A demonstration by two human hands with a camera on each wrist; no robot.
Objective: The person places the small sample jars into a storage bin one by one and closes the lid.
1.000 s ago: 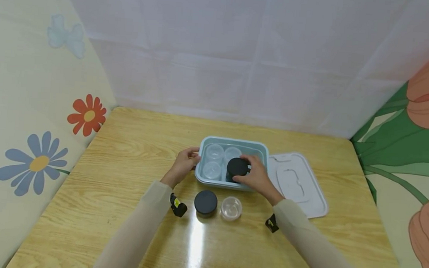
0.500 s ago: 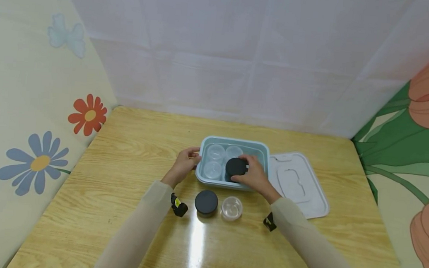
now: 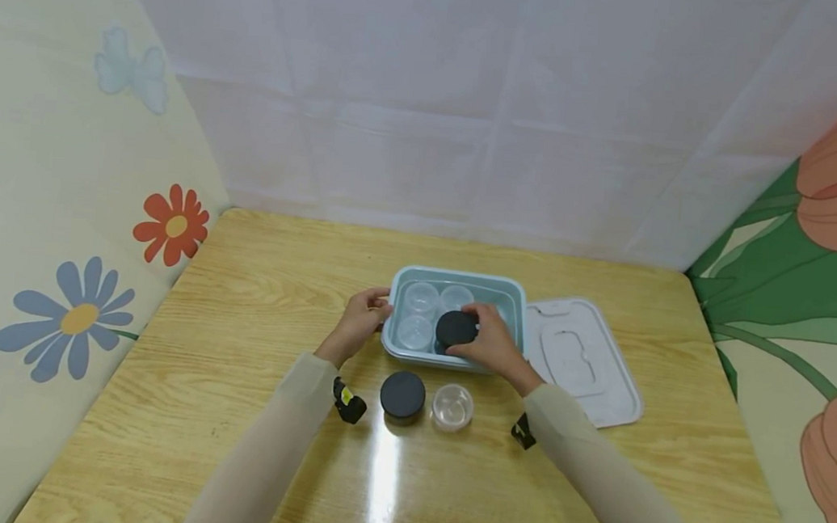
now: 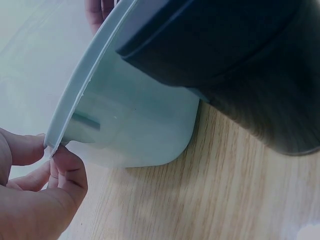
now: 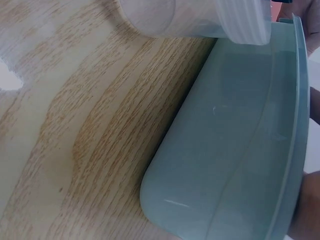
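Note:
A light-blue plastic tub [image 3: 515,284] stands on the table. My left hand [image 3: 361,321] holds its left rim; in the left wrist view, thumb and finger pinch the rim edge [image 4: 82,85]. Inside the tub, my right hand [image 3: 498,344] grips a black-lidded jar [image 3: 455,327] at the front, right of a clear round container [image 3: 415,332]. Two more clear containers [image 3: 422,297] sit behind. The right wrist view mostly shows the tub's outer wall [image 5: 220,145], with only parts of the hand past the rim.
In front of the tub are another black-lidded jar [image 3: 403,394] and a clear cup [image 3: 452,407], side by side on the wooden table [image 3: 278,284]. A white lid [image 3: 579,358] lies right of the tub. Fabric hangs behind and at both sides.
My right hand has shifted slightly left with the black-lidded jar, closer to the front-left clear container. My left hand has stayed at the tub's rim.

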